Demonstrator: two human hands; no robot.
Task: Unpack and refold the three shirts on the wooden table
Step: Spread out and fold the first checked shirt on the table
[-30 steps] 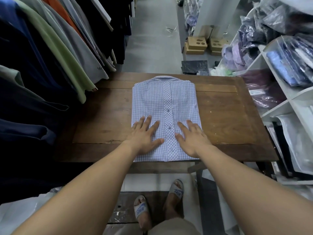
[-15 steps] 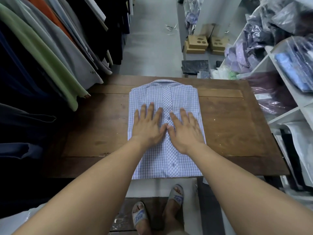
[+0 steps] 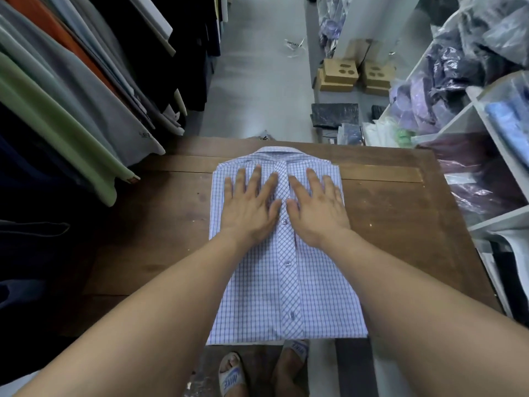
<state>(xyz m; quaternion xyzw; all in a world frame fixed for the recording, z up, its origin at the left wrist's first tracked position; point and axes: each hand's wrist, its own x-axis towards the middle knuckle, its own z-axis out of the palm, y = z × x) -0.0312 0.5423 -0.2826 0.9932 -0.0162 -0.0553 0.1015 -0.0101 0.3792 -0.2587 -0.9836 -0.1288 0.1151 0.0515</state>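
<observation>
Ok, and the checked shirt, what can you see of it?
The shirt is white with a fine blue check and looks like thin woven cotton. It lies folded into a neat rectangle, front up and buttoned, with the collar at the far end. A buttoned placket runs down its middle. It lies on the table, its near edge at the table's near edge. The left hand and right hand press flat on its upper half, either side of the placket.

Left hand (image 3: 249,209) and right hand (image 3: 317,212) have slid up the shirt (image 3: 286,296) toward its collar (image 3: 282,152), thumbs apparently closer.
</observation>
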